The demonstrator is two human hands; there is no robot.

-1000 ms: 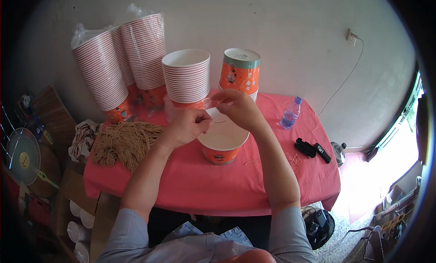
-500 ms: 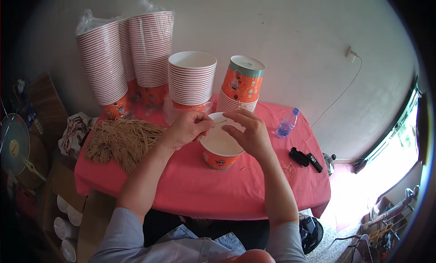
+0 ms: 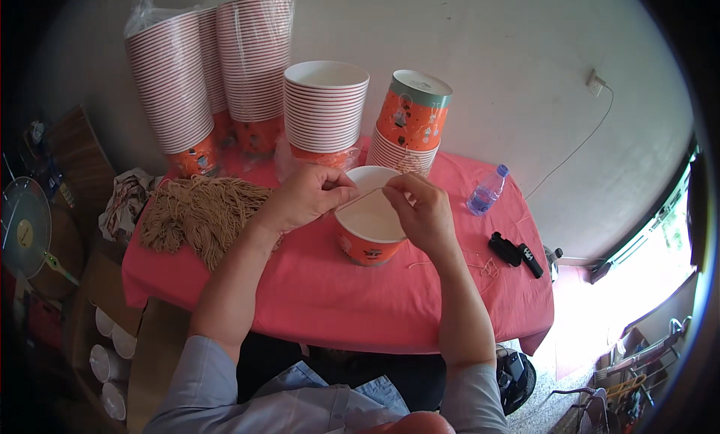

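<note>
A thin pale string (image 3: 369, 197) runs between my two hands above an orange paper bucket (image 3: 367, 250) with a white inside. My left hand (image 3: 311, 200) pinches one end at the bucket's left rim. At the right rim, the thumb and fingers of my right hand (image 3: 421, 209) are closed on the other end. The bucket stands upright on the red tablecloth (image 3: 322, 306). Left of it lies a heap of brown string (image 3: 206, 220). Fine pale threads (image 3: 487, 267) lie on the cloth beside my right forearm.
Tall wrapped bucket stacks (image 3: 169, 89) stand at the back left, beside an open stack (image 3: 326, 112). An upside-down stack (image 3: 412, 123) is further right. A plastic bottle (image 3: 487, 190), two small black objects (image 3: 517, 254) and a fan (image 3: 26, 228) surround the workspace.
My right fingers, spread apart before, have closed on the string. It now stretches straight between both hands. The view has tilted slightly, so background things sit a little differently.
</note>
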